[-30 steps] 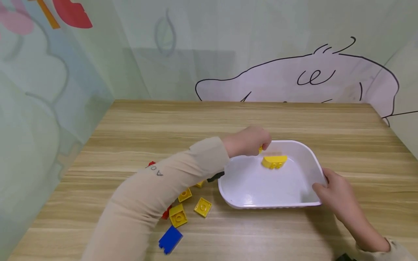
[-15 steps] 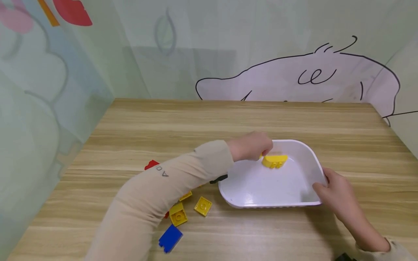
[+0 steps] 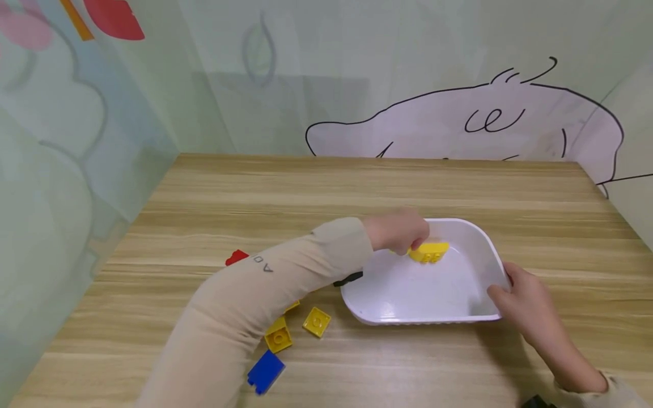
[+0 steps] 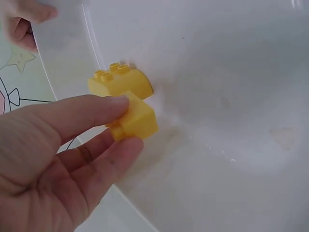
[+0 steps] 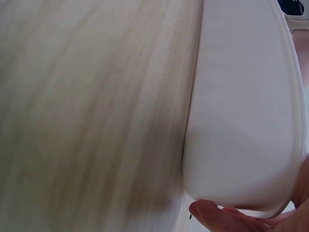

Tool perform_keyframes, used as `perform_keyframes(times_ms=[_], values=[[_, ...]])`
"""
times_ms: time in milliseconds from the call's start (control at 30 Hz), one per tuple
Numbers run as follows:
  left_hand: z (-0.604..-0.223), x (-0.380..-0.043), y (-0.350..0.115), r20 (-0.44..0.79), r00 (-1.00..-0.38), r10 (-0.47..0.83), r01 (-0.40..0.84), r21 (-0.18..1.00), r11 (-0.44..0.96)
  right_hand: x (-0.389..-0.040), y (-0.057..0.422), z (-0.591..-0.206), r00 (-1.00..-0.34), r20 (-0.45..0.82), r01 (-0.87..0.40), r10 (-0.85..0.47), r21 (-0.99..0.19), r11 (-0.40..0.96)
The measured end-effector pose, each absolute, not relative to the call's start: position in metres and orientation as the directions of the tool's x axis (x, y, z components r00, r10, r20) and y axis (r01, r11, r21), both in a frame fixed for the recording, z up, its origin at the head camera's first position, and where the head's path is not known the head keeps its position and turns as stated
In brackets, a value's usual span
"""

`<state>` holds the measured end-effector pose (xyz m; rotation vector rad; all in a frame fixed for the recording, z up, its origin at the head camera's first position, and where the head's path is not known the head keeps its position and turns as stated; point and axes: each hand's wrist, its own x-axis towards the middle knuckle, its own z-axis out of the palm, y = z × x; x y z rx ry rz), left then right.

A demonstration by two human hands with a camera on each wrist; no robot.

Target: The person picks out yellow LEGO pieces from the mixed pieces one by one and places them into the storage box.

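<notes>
A white plastic tray [image 3: 413,294] stands on the table. My left hand [image 3: 400,229] is over its back left part, pinching a small yellow toy brick [image 4: 140,118] between thumb and fingers. Right beside that brick, in the left wrist view, a rounded yellow brick [image 4: 123,86] with studs lies in the tray; whether the two touch I cannot tell. With thumb over the rim and fingers outside, my right hand [image 3: 528,306] grips the tray's right end. The right wrist view shows its fingers [image 5: 217,216] against the outer wall.
Left of the tray lie a yellow square brick [image 3: 317,322], another yellow brick [image 3: 278,337], a blue brick [image 3: 266,372] and a red brick [image 3: 236,258]. My left sleeve [image 3: 245,289] hides part of this pile. A wall with drawings stands behind the wooden table [image 3: 285,187].
The left hand has moved slightly right and down into the tray, bringing its yellow brick close to the rounded one. My right hand and the tray have stayed put.
</notes>
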<state>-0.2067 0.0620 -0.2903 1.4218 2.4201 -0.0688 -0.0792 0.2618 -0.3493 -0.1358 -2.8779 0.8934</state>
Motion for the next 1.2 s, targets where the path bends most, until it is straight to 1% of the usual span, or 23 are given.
perform_keyframes(times_ms=[133, 367, 500, 667, 833, 900, 967, 1200], values=[[-0.291, -0.205, 0.065, -0.333, -0.453, 0.827, 0.858, 0.089, 0.506, -0.08, 0.261, -0.348, -0.988, 0.099, 0.039, 0.115, -0.567, 0.823], [-0.296, -0.204, 0.068, -0.389, -0.486, 0.783, 0.821, 0.104, 0.561, -0.08, 0.261, -0.348, -0.987, 0.101, 0.043, 0.121, -0.564, 0.825], [-0.298, -0.205, 0.067, -0.393, -0.492, 0.777, 0.813, 0.111, 0.572, -0.08, 0.261, -0.349, -0.986, 0.111, 0.041, 0.125, -0.565, 0.824], [-0.3, -0.205, 0.069, -0.366, -0.472, 0.802, 0.829, 0.127, 0.545, -0.079, 0.262, -0.349, -0.985, 0.115, 0.04, 0.127, -0.567, 0.823], [-0.305, -0.206, 0.072, -0.329, -0.426, 0.843, 0.861, 0.138, 0.489, -0.079, 0.261, -0.349, -0.987, 0.102, 0.045, 0.126, -0.571, 0.82], [-0.306, -0.205, 0.073, -0.325, -0.423, 0.846, 0.862, 0.145, 0.486, -0.079, 0.261, -0.35, -0.987, 0.1, 0.048, 0.127, -0.569, 0.821], [-0.306, -0.205, 0.074, -0.329, -0.433, 0.84, 0.852, 0.155, 0.5, -0.079, 0.261, -0.35, -0.987, 0.099, 0.048, 0.127, -0.571, 0.82], [-0.307, -0.205, 0.077, -0.332, -0.435, 0.837, 0.854, 0.142, 0.501, -0.079, 0.261, -0.35, -0.988, 0.087, 0.057, 0.13, -0.575, 0.816]])
